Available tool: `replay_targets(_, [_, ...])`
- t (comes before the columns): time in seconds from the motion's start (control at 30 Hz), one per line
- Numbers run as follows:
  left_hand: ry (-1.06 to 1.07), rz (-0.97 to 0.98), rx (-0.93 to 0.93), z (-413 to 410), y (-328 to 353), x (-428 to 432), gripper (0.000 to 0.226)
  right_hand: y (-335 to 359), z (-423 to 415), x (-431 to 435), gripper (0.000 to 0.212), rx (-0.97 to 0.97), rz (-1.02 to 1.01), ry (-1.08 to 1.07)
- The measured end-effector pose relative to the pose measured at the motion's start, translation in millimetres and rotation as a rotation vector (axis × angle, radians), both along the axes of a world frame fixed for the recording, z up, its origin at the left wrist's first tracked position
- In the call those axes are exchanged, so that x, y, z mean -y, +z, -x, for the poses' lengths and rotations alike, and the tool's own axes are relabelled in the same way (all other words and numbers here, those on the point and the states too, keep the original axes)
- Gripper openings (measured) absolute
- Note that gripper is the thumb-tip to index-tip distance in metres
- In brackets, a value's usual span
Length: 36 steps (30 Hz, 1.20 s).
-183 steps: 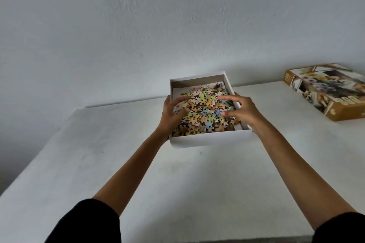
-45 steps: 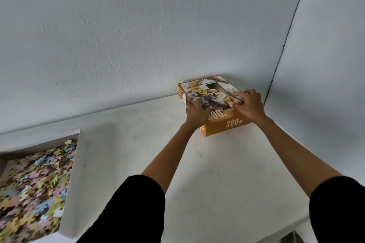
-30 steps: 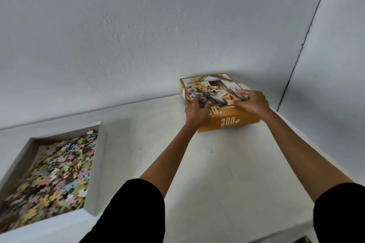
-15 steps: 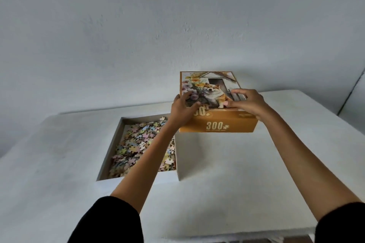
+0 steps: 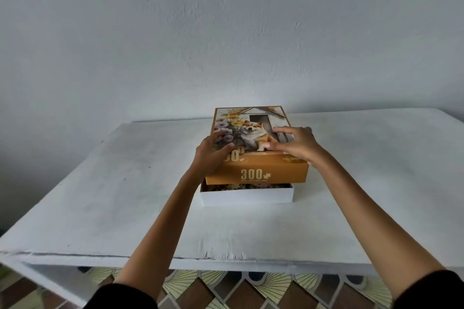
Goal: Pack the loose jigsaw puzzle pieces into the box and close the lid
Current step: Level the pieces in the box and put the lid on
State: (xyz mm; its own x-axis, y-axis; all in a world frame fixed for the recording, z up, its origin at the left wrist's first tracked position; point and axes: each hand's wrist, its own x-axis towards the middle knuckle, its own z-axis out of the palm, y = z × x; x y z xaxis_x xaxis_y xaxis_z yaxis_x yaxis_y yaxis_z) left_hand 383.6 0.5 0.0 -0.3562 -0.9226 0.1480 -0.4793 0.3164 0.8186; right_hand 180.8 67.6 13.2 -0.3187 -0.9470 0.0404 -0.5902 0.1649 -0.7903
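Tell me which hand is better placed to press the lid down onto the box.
Right, narrowly. The right hand lies flat on top of the lid; the left hand grips its left edge. The lid hovers above the white box, unseated.

The lid [image 5: 256, 158] looks like printed cardboard with a slight sheen, orange-sided; the box [image 5: 247, 197] beneath is plain matt white card. The worktop [image 5: 125, 195] is matt white paint, scuffed at its six o'clock edge. The wall [image 5: 226, 32] is rough, matt plaster.
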Motion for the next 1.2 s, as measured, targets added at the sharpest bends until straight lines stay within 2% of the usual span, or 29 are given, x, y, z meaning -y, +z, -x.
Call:
replay_targets(0.53, [0.017,-0.057,-0.070,-20,-24,7,0.042,-23,-25,2,0.072,-0.035,-0.082,-0.053])
replay_targets(0.7, [0.002,-0.133,-0.179,-23,-21,5,0.037,-20,-25,6,0.068,-0.050,-0.081,-0.036])
replay_targets(1.03, [0.026,-0.001,-0.197,-26,-28,3,0.034,-19,-27,10,0.068,-0.131,-0.032,-0.055])
replay_targets(1.2, [0.020,-0.004,-0.103,-25,-39,9,0.035,-22,-27,13,0.066,-0.153,-0.051,-0.061])
